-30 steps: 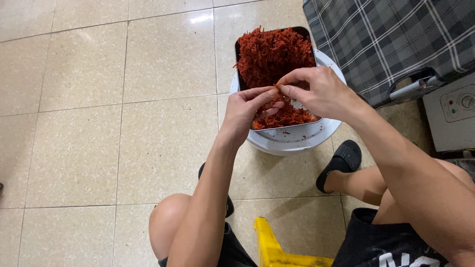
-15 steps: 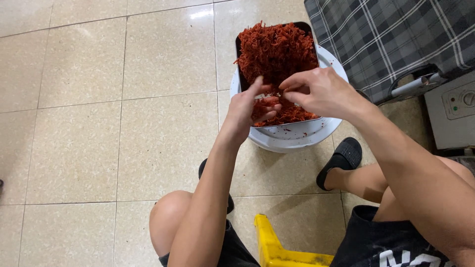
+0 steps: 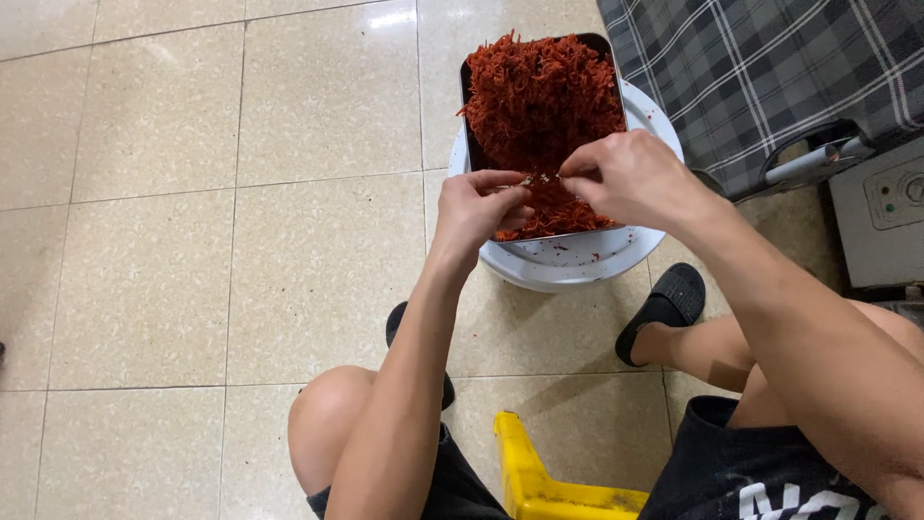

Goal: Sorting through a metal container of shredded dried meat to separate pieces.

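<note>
Beige floor tiles (image 3: 192,193) are filling the left of the view, with a knee (image 3: 332,424) showing at the near edge and a yellow stool (image 3: 539,481) just right of it. The left hand (image 3: 476,207) is reaching out over the near left edge of a dark tray (image 3: 466,116), its thumb and fingers pinched together on a small pale strand (image 3: 541,178) that is running across to the right hand (image 3: 630,178). That hand is pinching the strand's other end, fingers closed on it, so both hands are pulling at the same bit just above the near part of the heap. The heap of red shreds (image 3: 544,91) is lying piled in the tray, and the tray is sitting tilted on a white basin (image 3: 577,265), which is standing on the floor in the middle far part of the scene. Compared with half a second ago, the hands are sitting slightly further apart, and the strand is now showing between them where before the fingertips were nearly meeting; the tray and basin are staying where they were. A black slipper (image 3: 664,308) is resting right of the basin, and a grey checked cloth (image 3: 770,77) is covering the far right corner, with a grey box (image 3: 885,221) near it.
</note>
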